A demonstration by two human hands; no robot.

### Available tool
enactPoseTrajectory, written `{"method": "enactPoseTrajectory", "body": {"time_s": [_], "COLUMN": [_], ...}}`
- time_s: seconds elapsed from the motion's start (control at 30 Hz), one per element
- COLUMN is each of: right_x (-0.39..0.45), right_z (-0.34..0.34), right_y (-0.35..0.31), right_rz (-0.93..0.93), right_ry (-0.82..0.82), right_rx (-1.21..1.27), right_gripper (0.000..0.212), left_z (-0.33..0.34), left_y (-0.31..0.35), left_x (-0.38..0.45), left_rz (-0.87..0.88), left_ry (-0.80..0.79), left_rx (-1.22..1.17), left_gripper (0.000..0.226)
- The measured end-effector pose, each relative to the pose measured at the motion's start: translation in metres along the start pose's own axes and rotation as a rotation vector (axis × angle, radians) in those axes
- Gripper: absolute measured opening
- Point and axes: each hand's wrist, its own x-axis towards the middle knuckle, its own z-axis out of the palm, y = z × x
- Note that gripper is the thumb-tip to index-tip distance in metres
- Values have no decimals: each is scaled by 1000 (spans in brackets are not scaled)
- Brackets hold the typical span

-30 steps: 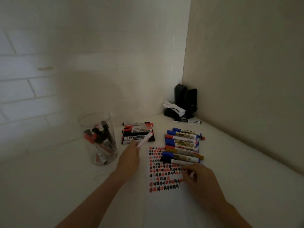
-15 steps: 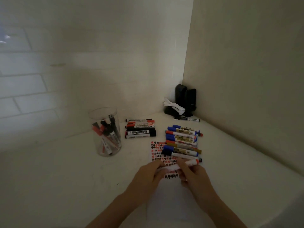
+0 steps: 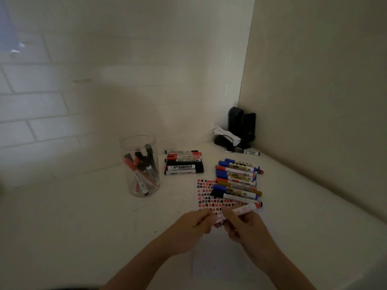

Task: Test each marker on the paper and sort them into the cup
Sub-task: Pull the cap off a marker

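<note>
Over the white paper (image 3: 206, 192), with its red and black test marks, the left hand (image 3: 193, 226) and right hand (image 3: 244, 227) pinch a white marker (image 3: 244, 209) with curled fingers, its red-capped end projecting past the right fingers (image 3: 229, 216).

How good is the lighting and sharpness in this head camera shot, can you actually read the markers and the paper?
Head view: dim and grainy, with a pale light patch on the tiled wall; wide-angle bending curves the tile lines; the cup looks clear enough; marks on the paper show as red and black but are unreadable; the marker gripped by the left hand and right hand looks soft.
</note>
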Motion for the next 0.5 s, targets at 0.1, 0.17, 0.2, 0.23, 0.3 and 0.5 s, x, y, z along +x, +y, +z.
{"method": "enactPoseTrajectory", "body": {"time_s": [0.1,0.17,0.2,0.23,0.3,0.5], "right_x": [-2,-2,-1,0,2,5], "right_z": [-16,-26,-25,-22,-8,13], "right_y": [-5,-8,-9,-8,-8,-9], "right_rz": [111,142,156,172,184,106], "right_ry": [-41,-113,-164,-200,-228,-198], "right_rx": [35,-111,-207,-274,-324,-170], "right_gripper": [26,17,16,18,17,37], "left_z": [-9,-15,-15,-14,-6,1], "left_y": [-6,-11,-12,-10,-2,16], "left_x": [-6,-9,-7,-6,-1,5], "left_rz": [-31,-104,-155,-191,-206,-112], "left_ry": [121,269,323,347,344,324], "left_rx": [-148,-400,-550,-692,-832,-998], "left_gripper": [15,12,12,14,21,29]}}
